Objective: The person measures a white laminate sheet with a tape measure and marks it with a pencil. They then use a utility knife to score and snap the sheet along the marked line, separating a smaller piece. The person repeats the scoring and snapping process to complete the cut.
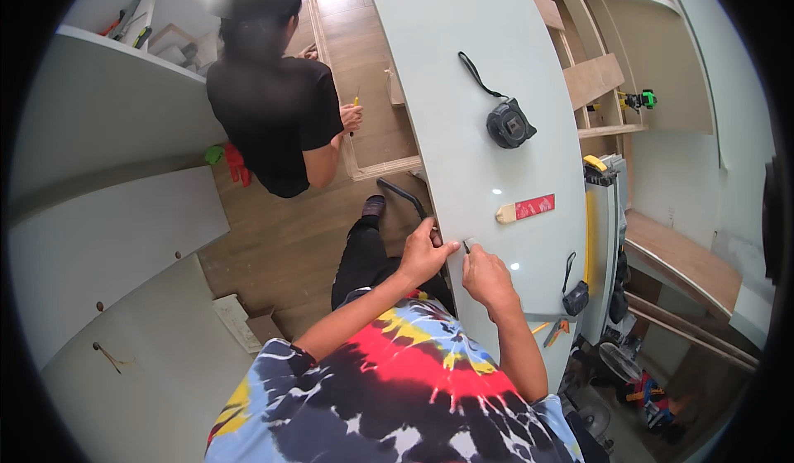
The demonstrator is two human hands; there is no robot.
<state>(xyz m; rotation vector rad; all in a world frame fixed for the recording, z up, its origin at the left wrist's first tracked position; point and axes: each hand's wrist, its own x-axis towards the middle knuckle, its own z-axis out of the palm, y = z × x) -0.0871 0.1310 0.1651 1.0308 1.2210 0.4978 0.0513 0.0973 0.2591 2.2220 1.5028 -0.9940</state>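
Observation:
A long white panel (463,173) lies in front of me. My left hand (423,254) is closed at its left edge, the thumb on the top face and the fingers curled by the side. Just to the right, my right hand (490,279) grips a small dark tool with a pale flat tip (468,244), its kind unclear. That tip is close to the panel's surface, near my left thumb. Farther up the panel rest a wooden stick with a red sanding strip (527,209) and a black tape measure (509,124) with a wrist strap.
A second tape measure (576,298) and an orange-handled tool (557,333) lie at the panel's near right. At upper left a co-worker in a black shirt (273,115) holds a yellow tool (356,103). Wooden frames (591,82) stand at right, a fan (619,362) lower right.

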